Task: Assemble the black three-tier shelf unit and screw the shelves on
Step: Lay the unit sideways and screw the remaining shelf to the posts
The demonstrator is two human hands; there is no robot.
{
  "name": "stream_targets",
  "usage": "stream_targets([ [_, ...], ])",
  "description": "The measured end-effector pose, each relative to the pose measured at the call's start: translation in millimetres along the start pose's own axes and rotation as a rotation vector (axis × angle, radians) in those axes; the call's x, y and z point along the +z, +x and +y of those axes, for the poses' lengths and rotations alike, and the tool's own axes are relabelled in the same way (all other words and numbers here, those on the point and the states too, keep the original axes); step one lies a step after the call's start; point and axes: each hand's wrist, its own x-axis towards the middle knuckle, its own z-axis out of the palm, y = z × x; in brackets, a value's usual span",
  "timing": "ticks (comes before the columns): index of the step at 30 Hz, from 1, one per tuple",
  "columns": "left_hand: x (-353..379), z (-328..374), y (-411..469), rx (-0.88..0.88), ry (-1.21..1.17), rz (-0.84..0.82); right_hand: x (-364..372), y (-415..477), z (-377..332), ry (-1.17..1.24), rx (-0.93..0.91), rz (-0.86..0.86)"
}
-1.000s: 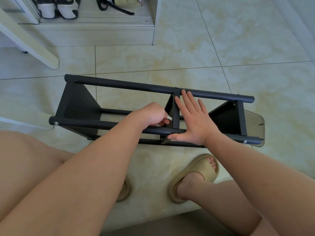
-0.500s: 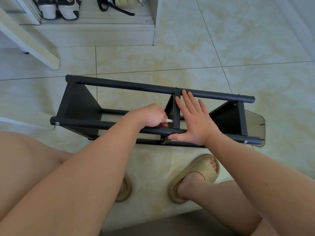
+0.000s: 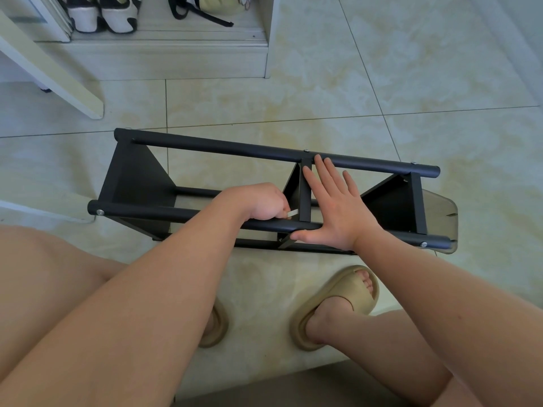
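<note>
The black shelf unit [image 3: 223,149] lies on its side on the tiled floor, its round poles running left to right with three shelf panels between them. My right hand [image 3: 335,212] lies flat with straight fingers against the middle shelf panel [image 3: 305,198], thumb on the near pole. My left hand [image 3: 258,202] is curled just left of that panel, above the near pole, pinching a small pale tool [image 3: 292,213] whose tip pokes out toward the panel. Silver screw heads show at the pole ends.
A grey translucent piece [image 3: 440,210] lies under the unit's right end. My feet in tan slippers [image 3: 335,306] stand close in front. A low cabinet shelf [image 3: 164,36] with shoes is at the back left, beside a slanted white leg [image 3: 50,74].
My left hand has shifted slightly, and the small pale tool's tip now shows between its fingers. The right hand and the shelf unit have stayed put.
</note>
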Motion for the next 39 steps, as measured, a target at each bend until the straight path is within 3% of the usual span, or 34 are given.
stream_targets([
  [16,-10,-7,1,0.003,-0.036,0.127,1,0,0,0.016,0.001,0.004],
  [24,4,-4,12,-0.063,-0.583,0.18,1,1,2,0.018,-0.004,0.009],
  [39,14,7,15,-0.152,-0.729,0.425,1,0,1,0.007,0.0,0.003],
])
